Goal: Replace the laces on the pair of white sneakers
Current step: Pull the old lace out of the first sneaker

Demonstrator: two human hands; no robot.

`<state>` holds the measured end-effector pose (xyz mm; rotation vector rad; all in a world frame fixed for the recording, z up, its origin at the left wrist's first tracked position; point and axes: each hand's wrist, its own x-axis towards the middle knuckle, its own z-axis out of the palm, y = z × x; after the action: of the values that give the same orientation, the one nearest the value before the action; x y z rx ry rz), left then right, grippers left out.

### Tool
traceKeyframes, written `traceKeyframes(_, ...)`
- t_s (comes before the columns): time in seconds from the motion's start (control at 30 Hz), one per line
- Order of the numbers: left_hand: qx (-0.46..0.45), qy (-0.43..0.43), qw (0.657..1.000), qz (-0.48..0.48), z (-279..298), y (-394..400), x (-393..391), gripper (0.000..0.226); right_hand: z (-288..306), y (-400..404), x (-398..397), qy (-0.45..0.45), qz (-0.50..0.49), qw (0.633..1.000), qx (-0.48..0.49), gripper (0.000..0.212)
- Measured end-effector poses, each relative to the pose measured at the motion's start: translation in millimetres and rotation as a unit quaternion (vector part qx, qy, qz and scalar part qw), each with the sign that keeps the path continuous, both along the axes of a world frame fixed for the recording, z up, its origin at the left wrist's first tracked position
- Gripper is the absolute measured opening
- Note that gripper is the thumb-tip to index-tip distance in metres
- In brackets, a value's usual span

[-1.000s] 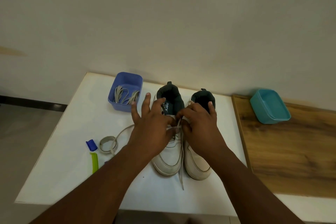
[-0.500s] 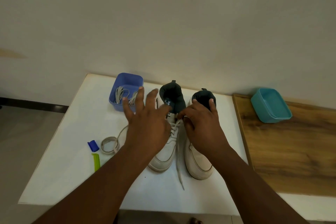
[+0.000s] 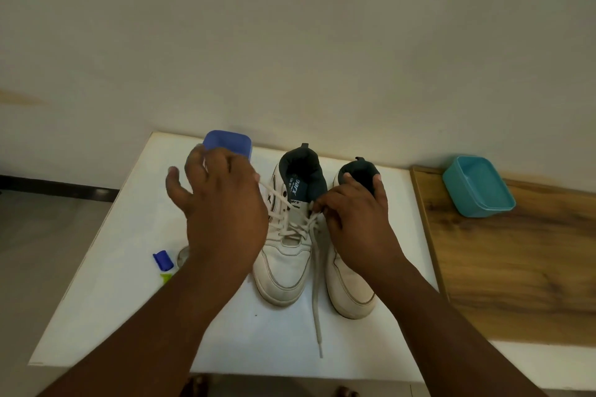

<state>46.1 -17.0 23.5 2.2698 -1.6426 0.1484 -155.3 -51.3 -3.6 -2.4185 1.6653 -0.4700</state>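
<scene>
Two white sneakers (image 3: 317, 255) stood side by side at the white table's (image 3: 106, 267) centre, toes toward six o'clock. The left hand (image 3: 222, 216) pinched one end of the lace (image 3: 314, 284) and drew it toward ten o'clock, in front of the blue tub (image 3: 230, 140). The right hand (image 3: 358, 222) pinched the lace at the left sneaker's (image 3: 287, 264) eyelets, its free end trailing toward six o'clock.

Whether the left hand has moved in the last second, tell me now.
Yes. The left hand went left and away from the white leather sneakers and now overlaps the blue plastic tub, pulling a white lace.
</scene>
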Motion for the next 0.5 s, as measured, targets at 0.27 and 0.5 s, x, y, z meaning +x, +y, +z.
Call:
traceKeyframes(0.27,0.08,0.034,0.983,-0.163,-29,-7,-25,0.022,-1,1,1,-0.007,-0.006,1.0,-0.007,0.022)
traceKeyframes(0.5,0.012,0.011,0.998,-0.054,-12,-8,-7,0.032,-2,2,3,-0.007,-0.004,1.0,-0.008,0.022)
